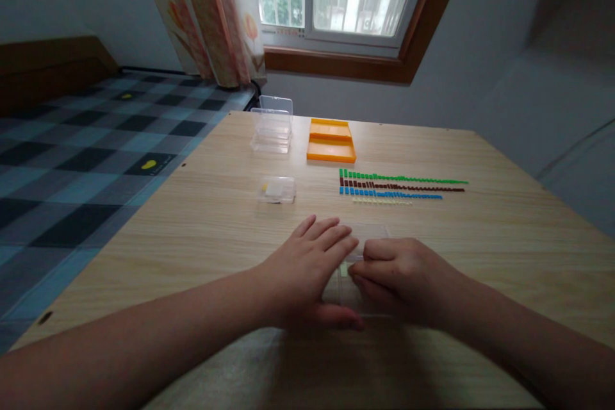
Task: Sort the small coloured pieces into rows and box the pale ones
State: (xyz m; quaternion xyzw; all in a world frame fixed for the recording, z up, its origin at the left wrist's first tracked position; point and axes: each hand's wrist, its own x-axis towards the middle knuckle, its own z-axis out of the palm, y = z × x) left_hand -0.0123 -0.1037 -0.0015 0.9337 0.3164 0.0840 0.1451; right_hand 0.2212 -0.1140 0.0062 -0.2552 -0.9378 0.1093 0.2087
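Note:
In front of me on the table lies an open clear plastic box [353,298], its transparent lid [377,230] folded back. My left hand [307,272] spreads its fingers over the left side of the box, thumb by the near edge. My right hand [406,275] is closed in a pinch, with its fingertips at a small pale yellow-green tile [344,269] inside the box. Much of the box is hidden under both hands. Beyond them are rows of tiny green tiles [375,176], brown tiles [369,185], blue tiles [369,193] and pale tiles [382,202].
An orange tray [331,157] and an open clear case [272,131] stand at the far side of the wooden table [192,237]. A smaller clear box [278,189] with white and yellow contents lies left of the rows. A checked bed [96,160] adjoins the table's left side.

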